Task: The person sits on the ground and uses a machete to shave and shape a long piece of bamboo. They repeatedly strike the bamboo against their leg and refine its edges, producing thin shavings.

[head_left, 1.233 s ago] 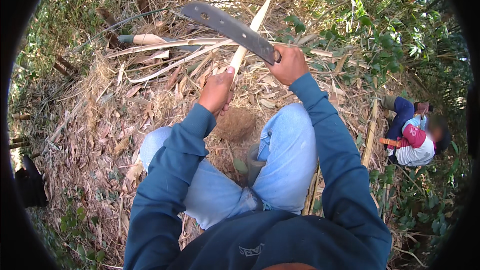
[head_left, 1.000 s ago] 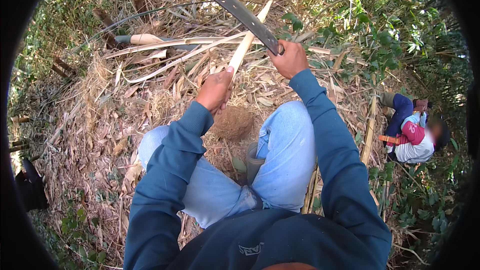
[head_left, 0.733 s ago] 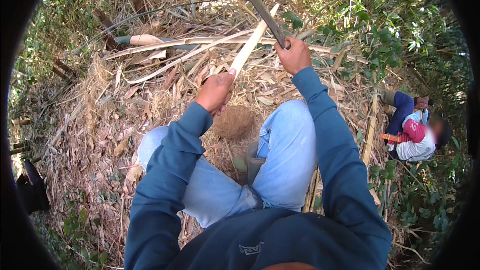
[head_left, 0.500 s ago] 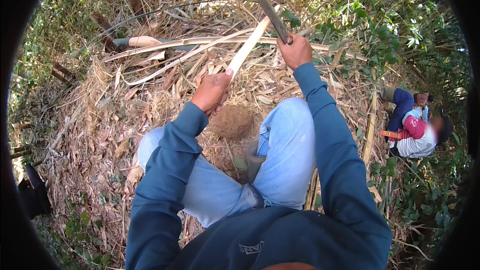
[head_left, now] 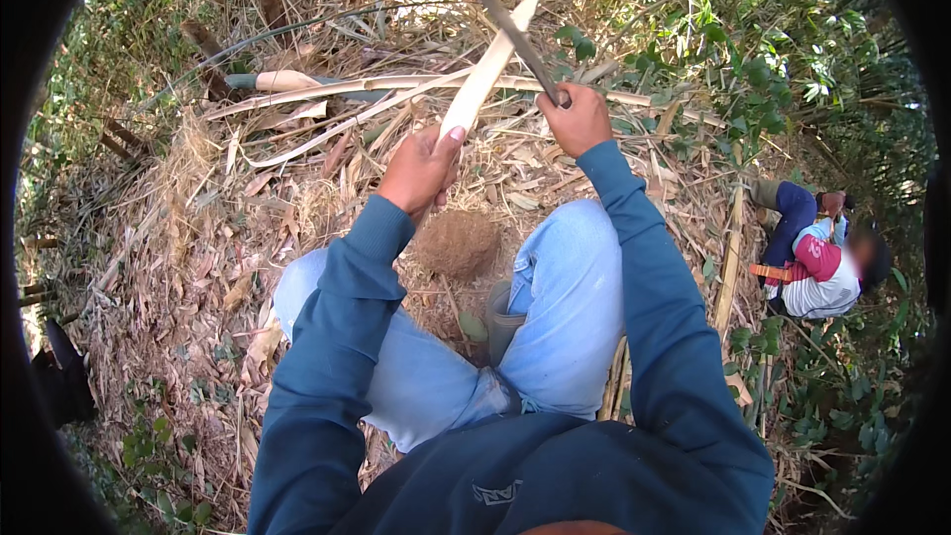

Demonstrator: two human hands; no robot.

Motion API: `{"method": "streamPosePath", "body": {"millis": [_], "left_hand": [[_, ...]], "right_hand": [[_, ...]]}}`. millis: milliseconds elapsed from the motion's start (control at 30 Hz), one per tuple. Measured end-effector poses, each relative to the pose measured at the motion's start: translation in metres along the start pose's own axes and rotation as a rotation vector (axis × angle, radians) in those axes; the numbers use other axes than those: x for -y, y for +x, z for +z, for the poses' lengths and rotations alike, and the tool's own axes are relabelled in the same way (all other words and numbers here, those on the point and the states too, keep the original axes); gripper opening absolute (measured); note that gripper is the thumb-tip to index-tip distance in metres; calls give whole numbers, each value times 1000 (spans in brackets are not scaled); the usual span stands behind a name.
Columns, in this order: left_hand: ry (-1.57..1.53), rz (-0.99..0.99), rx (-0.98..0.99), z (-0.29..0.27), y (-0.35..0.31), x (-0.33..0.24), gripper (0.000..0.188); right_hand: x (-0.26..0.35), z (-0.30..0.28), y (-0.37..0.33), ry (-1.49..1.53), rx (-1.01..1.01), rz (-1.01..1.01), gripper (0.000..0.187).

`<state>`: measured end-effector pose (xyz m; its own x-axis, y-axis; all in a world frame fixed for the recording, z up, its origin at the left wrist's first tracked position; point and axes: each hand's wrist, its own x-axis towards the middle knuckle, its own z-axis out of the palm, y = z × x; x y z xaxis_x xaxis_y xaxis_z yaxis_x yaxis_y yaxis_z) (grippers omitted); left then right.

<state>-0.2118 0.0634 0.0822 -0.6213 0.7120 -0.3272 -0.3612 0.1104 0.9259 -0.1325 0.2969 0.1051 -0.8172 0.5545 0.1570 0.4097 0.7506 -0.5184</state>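
My left hand (head_left: pixel 421 170) is closed around the lower end of a pale, peeled bamboo strip (head_left: pixel 481 79), which slants up and to the right. In my right hand (head_left: pixel 578 121) is the handle end of a long, dark-bladed machete (head_left: pixel 503 18). Its blade points up and to the left and crosses the strip near its upper end. Whether the edge presses into the strip or only passes over it, I cannot tell. Below the hands, a round brown clump (head_left: pixel 458 244) rests on the ground between my knees.
Long split bamboo pieces (head_left: pixel 367 87) lie across the dry leaf litter beyond my hands. Cut stumps (head_left: pixel 208 61) stand at the far left. To the right, another person (head_left: pixel 817 253) sits among green plants. A dark object (head_left: pixel 64 376) is at the left rim.
The machete blade has swung left and now crosses the strip lower down. My right hand has come slightly down and left. The strip stands a little steeper, its broader face showing.
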Motion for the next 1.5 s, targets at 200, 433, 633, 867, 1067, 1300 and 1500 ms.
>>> {"method": "streamPosePath", "body": {"millis": [200, 433, 633, 867, 1067, 1300, 1500], "left_hand": [[187, 15, -70, 1, 14, 17, 20], [289, 148, -75, 4, 18, 47, 25], [313, 117, -94, 5, 13, 36, 26], [491, 212, -137, 9, 7, 56, 23], [464, 242, -139, 15, 10, 54, 24], [490, 206, -132, 16, 13, 38, 22], [468, 232, -104, 13, 5, 37, 23]], "right_hand": [[28, 15, -18, -361, 166, -443, 30], [37, 19, 0, -220, 154, -190, 32], [23, 23, 0, -290, 194, -353, 35], [21, 11, -11, -291, 192, -262, 33], [3, 13, 2, -163, 85, -101, 35], [5, 10, 10, -235, 96, -57, 39], [4, 3, 6, -251, 80, -145, 38]]}}
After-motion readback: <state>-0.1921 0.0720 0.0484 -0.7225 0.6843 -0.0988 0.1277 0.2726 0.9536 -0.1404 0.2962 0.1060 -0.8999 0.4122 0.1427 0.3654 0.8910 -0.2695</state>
